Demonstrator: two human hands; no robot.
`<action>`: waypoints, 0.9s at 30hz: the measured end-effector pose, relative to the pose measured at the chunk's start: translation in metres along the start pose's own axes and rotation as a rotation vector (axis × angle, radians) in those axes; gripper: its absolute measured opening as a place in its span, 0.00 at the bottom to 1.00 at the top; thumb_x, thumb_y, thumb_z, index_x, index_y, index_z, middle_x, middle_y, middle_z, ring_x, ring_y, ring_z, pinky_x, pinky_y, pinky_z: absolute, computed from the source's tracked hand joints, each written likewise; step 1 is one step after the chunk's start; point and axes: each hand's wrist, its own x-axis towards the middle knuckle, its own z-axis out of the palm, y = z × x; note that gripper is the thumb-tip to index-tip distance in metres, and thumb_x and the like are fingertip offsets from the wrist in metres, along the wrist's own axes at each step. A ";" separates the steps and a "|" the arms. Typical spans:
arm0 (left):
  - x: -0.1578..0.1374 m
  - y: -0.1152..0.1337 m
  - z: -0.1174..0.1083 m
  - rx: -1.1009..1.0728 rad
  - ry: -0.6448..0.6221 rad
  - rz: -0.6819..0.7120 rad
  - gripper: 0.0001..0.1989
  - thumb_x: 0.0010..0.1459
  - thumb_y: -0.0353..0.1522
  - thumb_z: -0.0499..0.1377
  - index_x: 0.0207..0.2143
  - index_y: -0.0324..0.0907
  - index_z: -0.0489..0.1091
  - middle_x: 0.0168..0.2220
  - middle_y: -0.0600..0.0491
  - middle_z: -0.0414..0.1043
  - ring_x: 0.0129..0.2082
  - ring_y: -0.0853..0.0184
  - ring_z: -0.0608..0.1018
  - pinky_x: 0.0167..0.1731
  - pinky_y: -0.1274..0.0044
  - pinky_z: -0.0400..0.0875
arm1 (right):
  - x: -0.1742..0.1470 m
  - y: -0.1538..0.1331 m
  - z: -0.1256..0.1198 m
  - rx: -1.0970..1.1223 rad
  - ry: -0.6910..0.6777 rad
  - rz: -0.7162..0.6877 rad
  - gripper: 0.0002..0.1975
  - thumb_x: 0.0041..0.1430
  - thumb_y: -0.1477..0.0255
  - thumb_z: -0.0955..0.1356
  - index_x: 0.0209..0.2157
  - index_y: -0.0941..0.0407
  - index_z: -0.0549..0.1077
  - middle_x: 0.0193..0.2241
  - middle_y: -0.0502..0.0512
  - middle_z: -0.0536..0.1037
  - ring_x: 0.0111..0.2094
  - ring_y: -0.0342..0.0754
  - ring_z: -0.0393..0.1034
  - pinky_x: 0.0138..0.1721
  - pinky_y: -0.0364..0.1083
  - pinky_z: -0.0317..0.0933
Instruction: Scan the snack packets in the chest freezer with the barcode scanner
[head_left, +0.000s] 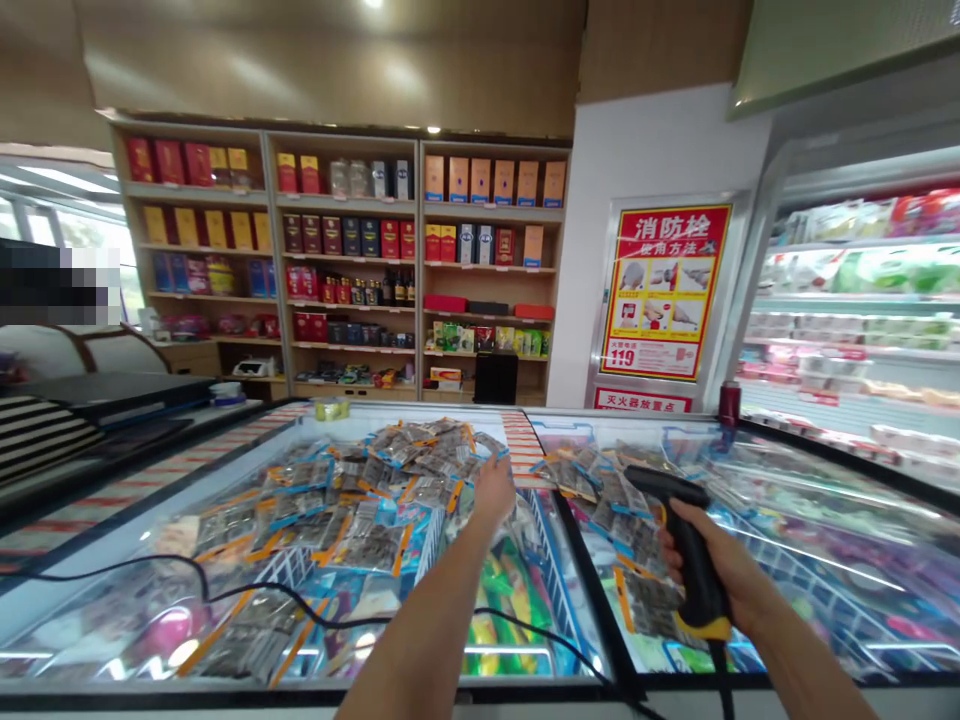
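My right hand (709, 555) is wrapped round the handle of a black and yellow barcode scanner (694, 555), its head pointing left above the freezer's right half. Stretched forward, my left hand (495, 492) is at the right edge of a heap of small flat packets (420, 455) with orange and blue ends. Its fingertips are beside or touching a packet; the fingers are too small and blurred to show a grip. More packets (600, 485) lie under the scanner. All rest on the glass top of a chest freezer (360, 690).
A black cable (330, 622) crosses the glass. Wire baskets (551, 560) hold bagged goods below. A yellow tin (332, 409) and a dark red can (729, 404) stand on the rim. A person in stripes (45, 440) is at left, beside a dark counter. Shelves of boxes (345, 237) line the back.
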 end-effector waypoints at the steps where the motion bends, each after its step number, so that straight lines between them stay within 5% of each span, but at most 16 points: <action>1: -0.003 -0.016 -0.007 0.070 0.029 -0.030 0.24 0.50 0.24 0.48 0.51 0.42 0.59 0.56 0.46 0.52 0.56 0.60 0.55 0.52 0.66 0.50 | 0.001 0.004 0.009 -0.013 -0.012 0.010 0.08 0.51 0.67 0.64 0.24 0.57 0.63 0.13 0.46 0.65 0.11 0.38 0.57 0.10 0.38 0.55; 6: -0.015 -0.066 -0.041 0.276 0.183 -0.172 0.19 0.52 0.25 0.44 0.46 0.42 0.63 0.49 0.45 0.62 0.50 0.58 0.62 0.47 0.65 0.56 | 0.006 0.022 0.050 -0.095 -0.047 0.053 0.11 0.51 0.66 0.64 0.21 0.57 0.62 0.12 0.46 0.64 0.11 0.38 0.58 0.10 0.38 0.55; 10: -0.021 -0.083 -0.069 0.274 0.081 -0.311 0.16 0.52 0.29 0.46 0.43 0.39 0.65 0.45 0.44 0.66 0.46 0.58 0.66 0.41 0.69 0.62 | 0.011 0.034 0.074 -0.126 -0.110 0.050 0.09 0.51 0.67 0.64 0.23 0.58 0.63 0.12 0.46 0.65 0.11 0.38 0.58 0.10 0.38 0.56; 15: -0.025 -0.088 -0.082 0.243 -0.024 -0.336 0.20 0.47 0.36 0.53 0.42 0.36 0.66 0.44 0.41 0.66 0.48 0.56 0.66 0.41 0.71 0.62 | 0.009 0.040 0.096 -0.164 -0.150 0.064 0.09 0.50 0.65 0.65 0.25 0.58 0.64 0.13 0.46 0.66 0.11 0.38 0.59 0.11 0.38 0.57; 19: -0.025 -0.090 -0.081 0.156 -0.133 -0.160 0.16 0.45 0.29 0.55 0.40 0.42 0.69 0.43 0.47 0.69 0.46 0.61 0.68 0.43 0.75 0.61 | 0.003 0.042 0.106 -0.181 -0.175 0.052 0.10 0.50 0.65 0.65 0.24 0.58 0.64 0.13 0.46 0.66 0.11 0.38 0.59 0.10 0.38 0.56; 21: -0.028 -0.090 -0.081 0.106 -0.068 -0.105 0.16 0.46 0.28 0.53 0.40 0.44 0.68 0.43 0.47 0.69 0.46 0.62 0.69 0.43 0.75 0.61 | 0.002 0.043 0.109 -0.186 -0.179 0.060 0.10 0.49 0.65 0.65 0.24 0.58 0.64 0.13 0.46 0.67 0.11 0.38 0.59 0.10 0.38 0.56; 24: -0.037 -0.087 -0.082 0.145 0.057 -0.256 0.21 0.45 0.37 0.56 0.43 0.39 0.66 0.45 0.40 0.67 0.47 0.54 0.67 0.42 0.67 0.61 | 0.001 0.044 0.112 -0.178 -0.189 0.077 0.09 0.49 0.66 0.65 0.25 0.57 0.64 0.13 0.45 0.66 0.11 0.38 0.60 0.10 0.38 0.56; 27: -0.046 -0.079 -0.079 0.157 0.020 -0.356 0.31 0.35 0.43 0.61 0.42 0.36 0.65 0.44 0.36 0.65 0.47 0.49 0.66 0.42 0.64 0.60 | 0.002 0.046 0.112 -0.182 -0.191 0.074 0.09 0.49 0.65 0.65 0.25 0.57 0.64 0.13 0.45 0.66 0.11 0.38 0.60 0.10 0.37 0.55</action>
